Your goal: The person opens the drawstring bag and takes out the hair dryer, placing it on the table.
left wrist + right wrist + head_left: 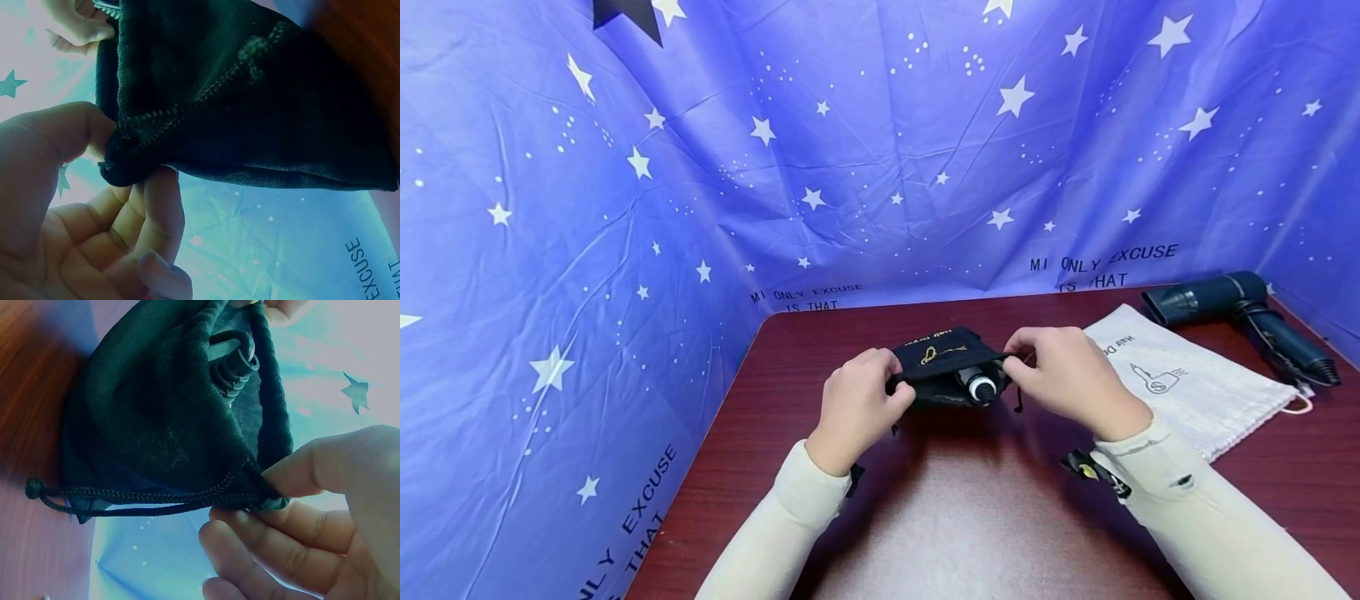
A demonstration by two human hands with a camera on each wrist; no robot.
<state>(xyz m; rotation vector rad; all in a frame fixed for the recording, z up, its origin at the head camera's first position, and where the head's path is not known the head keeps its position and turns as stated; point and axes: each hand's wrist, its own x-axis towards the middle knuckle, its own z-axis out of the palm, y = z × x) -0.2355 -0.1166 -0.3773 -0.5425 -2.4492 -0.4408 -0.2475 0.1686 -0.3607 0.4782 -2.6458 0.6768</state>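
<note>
A black drawstring bag (962, 340) printed with a yellow hair dryer picture is held between the two hands, its mouth facing the person. My left hand (856, 408) pinches one corner of the mouth between thumb and fingers. At the opposite corner, my right hand (1071, 375) pinches the rim the same way. Inside the mouth shows a white-ringed handle end with a black ribbed cord sleeve (232, 374), seemingly a hair dryer's; the rest is hidden by cloth. A knotted drawstring (144, 499) hangs from the right corner, another cord (206, 94) from the left.
A white drawstring bag (1195, 387) with a hair dryer print lies flat at the right. Behind it, a dark teal hair dryer (1217, 302) rests near the table's right edge. The red-brown table (955, 533) is bordered by a blue star-patterned curtain (895, 150).
</note>
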